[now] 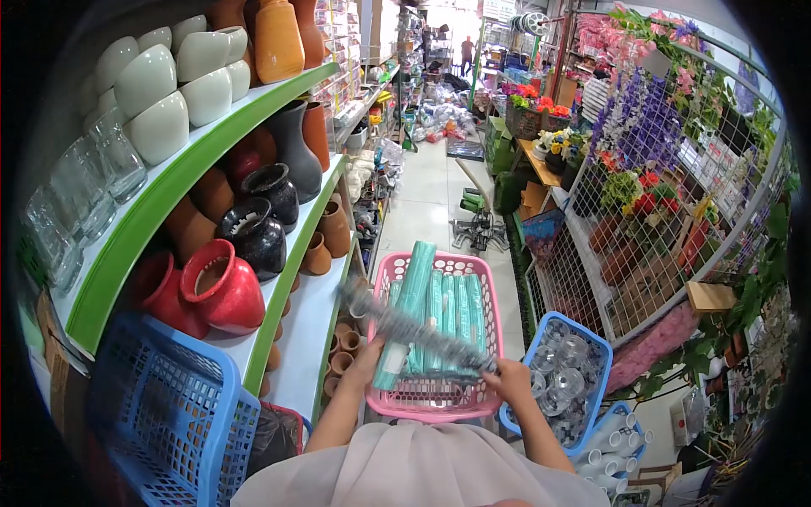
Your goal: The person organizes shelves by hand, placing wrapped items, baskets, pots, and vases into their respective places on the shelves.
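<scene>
A long teal plastic-wrapped roll (414, 291) stands tilted over the pink basket (384, 401), its lower end in my left hand (367, 362). My right hand (509, 382) is closed on one end of a long grey bundle (414, 331), which is smeared by motion and slants up to the left across the teal roll. Inside the basket, several similar teal rolls (460, 304) lie side by side. The fingers of my left hand are partly hidden behind the roll it grips.
Left, green-edged shelves (118, 270) carry white bowls (160, 127), glasses, black vases and red vases (224, 287). A blue basket (177, 406) stands below. At right are a blue crate (553, 317) of clear glassware and a wire rack (676, 228) of artificial flowers. An aisle (422, 194) runs ahead.
</scene>
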A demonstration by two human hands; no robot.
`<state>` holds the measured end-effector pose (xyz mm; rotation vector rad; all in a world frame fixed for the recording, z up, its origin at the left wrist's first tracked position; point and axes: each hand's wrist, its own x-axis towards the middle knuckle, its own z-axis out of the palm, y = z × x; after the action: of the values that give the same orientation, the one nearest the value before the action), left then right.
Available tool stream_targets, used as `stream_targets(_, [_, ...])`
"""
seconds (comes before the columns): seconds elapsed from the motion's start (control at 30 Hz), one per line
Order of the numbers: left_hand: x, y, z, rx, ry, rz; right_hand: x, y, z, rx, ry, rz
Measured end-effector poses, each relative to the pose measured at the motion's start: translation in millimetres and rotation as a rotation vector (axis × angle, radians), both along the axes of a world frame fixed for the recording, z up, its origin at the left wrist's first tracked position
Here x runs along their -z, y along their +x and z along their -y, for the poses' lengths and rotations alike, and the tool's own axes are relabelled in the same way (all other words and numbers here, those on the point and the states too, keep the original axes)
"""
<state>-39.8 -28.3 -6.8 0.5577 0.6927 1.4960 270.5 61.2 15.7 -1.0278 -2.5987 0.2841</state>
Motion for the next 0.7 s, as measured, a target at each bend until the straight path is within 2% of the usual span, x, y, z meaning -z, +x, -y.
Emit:
stream_targets(0.03, [2,0,1,-0.046,-0.012,-0.112,0,-6,-1,0.212,-0.185,-0.134])
stream_targets(0.07, [4,0,3,-0.05,-0.011,-0.11,0,-12,-1,0.424,-0.368,-0.268])
stream_targets(0.13, [-17,3,11,0.019,-0.04,-0.143,-2,-15,1,0.419,-0.348,-0.327])
stream_targets(0.2, [-25,6,12,-0.022,-0.035,-0.194,-8,-11,7,0.088,-0.15,-0.1])
stream_targets(0.27, [-38,7,20,-0.146,0.12,-0.727,-12,-12,5,0.001,-0.082,-0.034])
stream_targets(0.3, [-49,4,22,0.037,-0.272,-0.469,-14,-14,3,0.137,-0.142,-0.055])
stream_targets(0.33, [-26,-3,19,0.037,-0.272,-0.47,-16,-17,1,0.273,-0.204,-0.076])
stream_targets(0.37, [13,-12,12,0.019,-0.117,-0.562,-18,-18,-1,0.411,-0.265,-0.095])
stream_targets(0.4, [10,-10,11,-0.001,0.04,-0.651,-17,-18,-3,0.413,-0.265,-0.094])
stream_targets(0.43, [7,-5,17,0.035,-0.009,-0.444,-15,-20,-7,0.506,-0.234,-0.176])
stream_targets(0.47, [3,-3,20,0.034,-0.007,-0.444,-15,-22,-11,0.597,-0.202,-0.259])
stream_targets(0.53, [2,-2,25,0.065,0.012,-0.161,-21,-24,-6,0.613,-0.237,-0.203])
stream_targets(0.57, [3,-2,27,0.066,0.012,-0.161,-8,-21,-6,0.571,-0.212,-0.201])
stream_targets(0.63, [2,-4,32,0.057,0.046,0.01,6,-18,-2,0.521,-0.185,-0.196])
stream_targets(0.7, [-1,-6,39,0.058,0.044,0.031,15,-15,3,0.395,-0.126,-0.144])
